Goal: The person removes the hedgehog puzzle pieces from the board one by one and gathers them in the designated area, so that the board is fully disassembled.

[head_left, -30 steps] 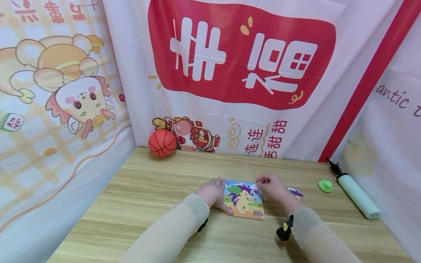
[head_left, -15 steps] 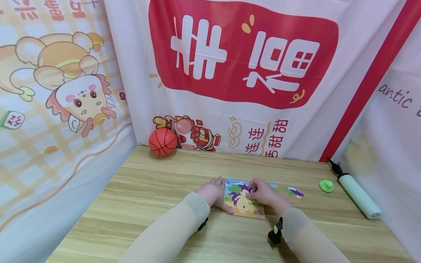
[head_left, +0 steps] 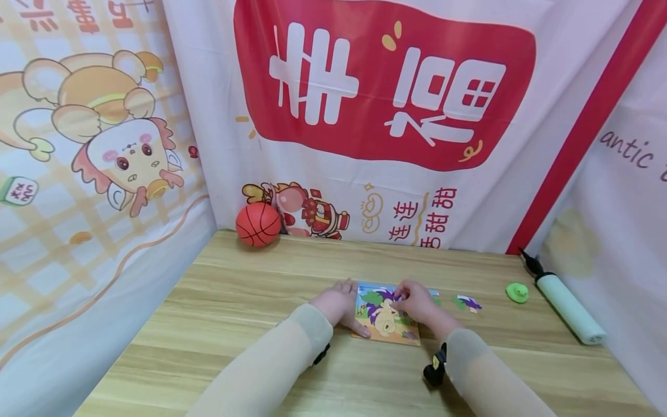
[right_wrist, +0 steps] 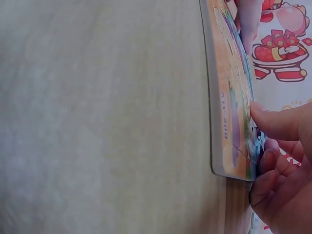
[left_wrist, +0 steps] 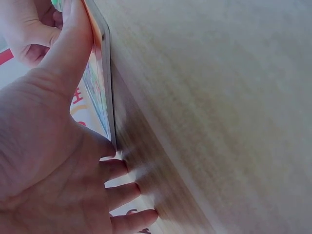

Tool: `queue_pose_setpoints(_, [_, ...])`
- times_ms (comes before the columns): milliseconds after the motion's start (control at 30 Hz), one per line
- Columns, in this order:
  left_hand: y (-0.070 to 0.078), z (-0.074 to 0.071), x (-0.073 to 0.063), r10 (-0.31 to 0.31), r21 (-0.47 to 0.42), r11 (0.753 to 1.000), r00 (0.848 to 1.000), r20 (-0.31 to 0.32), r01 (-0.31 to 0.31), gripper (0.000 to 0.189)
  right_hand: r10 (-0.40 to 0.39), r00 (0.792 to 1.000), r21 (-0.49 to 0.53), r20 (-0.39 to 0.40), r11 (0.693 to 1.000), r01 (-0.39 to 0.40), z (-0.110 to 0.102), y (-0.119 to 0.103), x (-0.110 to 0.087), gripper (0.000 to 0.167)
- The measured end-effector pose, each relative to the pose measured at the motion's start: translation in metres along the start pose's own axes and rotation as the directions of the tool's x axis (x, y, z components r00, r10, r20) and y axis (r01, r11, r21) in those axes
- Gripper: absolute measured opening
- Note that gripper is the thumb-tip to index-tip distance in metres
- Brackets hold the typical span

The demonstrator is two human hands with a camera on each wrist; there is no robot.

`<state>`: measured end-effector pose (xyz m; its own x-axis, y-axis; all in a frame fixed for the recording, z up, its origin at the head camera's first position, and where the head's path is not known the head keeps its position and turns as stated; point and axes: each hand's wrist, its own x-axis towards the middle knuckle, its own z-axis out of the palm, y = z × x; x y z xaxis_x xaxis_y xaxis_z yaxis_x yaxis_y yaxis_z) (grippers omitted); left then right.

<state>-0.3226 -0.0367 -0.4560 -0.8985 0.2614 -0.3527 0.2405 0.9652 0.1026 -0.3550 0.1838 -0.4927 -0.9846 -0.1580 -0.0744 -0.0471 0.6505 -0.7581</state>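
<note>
And we're right over the thin square puzzle board with its cartoon purple-spined animal (head_left: 385, 328), lying on the wood-grain worktop (head_left: 234, 324) between both hands. Our left hand (head_left: 336, 305) lies spread, thumb across the board's edge; our right hand (head_left: 418, 303) has curled fingers and a thumb on the picture, and whether it pinches a piece we can't tell. Careful now: a sideways push there could unseat neighbouring pieces, and if that left thumb eases off, the board might skid. The loose purple-and-white puzzle piece (head_left: 471, 303), near our right wrist, could be swept away by a sleeve. Around us, pale striped boards, an orange-red ball (head_left: 257, 225) far left, a mint cylindrical pump (head_left: 570, 308) far right, and printed white cloth (head_left: 203, 87) walling everything in.
</note>
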Motion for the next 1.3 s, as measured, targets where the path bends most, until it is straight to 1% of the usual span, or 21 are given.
queue_pose_setpoints(133, [0.001,-0.001,0.0,-0.003,-0.015,1.0,1.0,0.002,0.003,0.135,-0.019,1.0,-0.001,-0.019,1.0,0.019,-0.002,0.0,0.0,0.02])
queue_pose_setpoints(367, [0.002,-0.002,-0.001,0.002,-0.01,1.0,1.0,-0.005,-0.003,0.135,-0.019,0.998,-0.002,-0.068,1.0,0.019,-0.009,-0.005,-0.002,0.019])
queue_pose_setpoints(567, [0.004,-0.003,-0.002,-0.007,-0.023,1.0,1.0,0.0,0.007,0.135,-0.045,0.994,0.014,-0.095,0.999,0.046,-0.023,-0.005,-0.002,0.017])
queue_pose_setpoints(667, [0.004,-0.001,0.001,-0.015,-0.027,1.0,1.0,0.004,0.016,0.134,-0.045,0.995,-0.018,-0.093,0.999,0.044,-0.041,-0.002,-0.001,0.018])
queue_pose_setpoints(767, [0.004,0.001,0.003,-0.019,-0.017,1.0,1.0,0.002,0.019,0.135,-0.044,0.994,-0.061,-0.1,0.997,0.038,-0.067,0.008,0.0,0.021])
queue_pose_setpoints(833, [0.003,0.002,0.004,-0.019,-0.015,1.0,1.0,-0.003,0.019,0.135,-0.05,0.993,-0.084,-0.11,0.996,0.041,-0.086,0.018,-0.001,0.021])
queue_pose_setpoints(900, [0.003,0.001,0.001,-0.014,-0.014,1.0,1.0,-0.009,0.014,0.135,-0.053,0.992,-0.108,-0.115,0.993,0.041,-0.107,0.03,-0.002,0.021])
queue_pose_setpoints(933, [0.002,0.002,0.0,-0.011,-0.017,1.0,1.0,-0.012,0.011,0.135,-0.04,0.993,-0.11,-0.109,0.994,0.028,-0.117,0.036,-0.003,0.02])
queue_pose_setpoints(1033, [0.001,0.002,-0.001,-0.011,-0.028,1.0,1.0,-0.016,0.011,0.135,-0.054,0.994,-0.167,-0.099,0.985,0.036,-0.143,0.054,-0.01,0.02])
queue_pose_setpoints(1067, [0.001,0.004,0.003,-0.01,-0.027,1.0,1.0,-0.016,0.009,0.135,-0.058,0.994,-0.192,-0.094,0.981,0.039,-0.15,0.059,-0.014,0.02])
queue_pose_setpoints(1100, [0.001,0.004,0.003,-0.011,-0.031,0.999,1.0,-0.015,0.011,0.135,-0.047,0.996,-0.208,-0.08,0.978,0.029,-0.157,0.064,-0.019,0.019])
queue_pose_setpoints(1167, [0.001,0.004,0.003,-0.015,-0.029,0.999,1.0,-0.011,0.015,0.134,-0.051,0.997,-0.235,-0.058,0.971,0.036,-0.167,0.072,-0.029,0.02])
queue_pose_setpoints(1200, [0.001,0.003,0.003,-0.017,-0.028,0.999,1.0,-0.008,0.017,0.134,-0.029,0.999,-0.228,-0.043,0.974,0.019,-0.17,0.075,-0.034,0.02])
queue_pose_setpoints(1267, [0.001,0.004,0.004,-0.014,-0.023,1.0,1.0,-0.007,0.014,0.134,0.041,0.999,-0.217,-0.009,0.975,-0.042,-0.176,0.085,-0.041,0.019])
queue_pose_setpoints(1300, [0.001,0.002,0.0,-0.016,-0.026,1.0,1.0,-0.008,0.016,0.134,0.079,0.997,-0.199,0.013,0.977,-0.075,-0.178,0.09,-0.044,0.019])
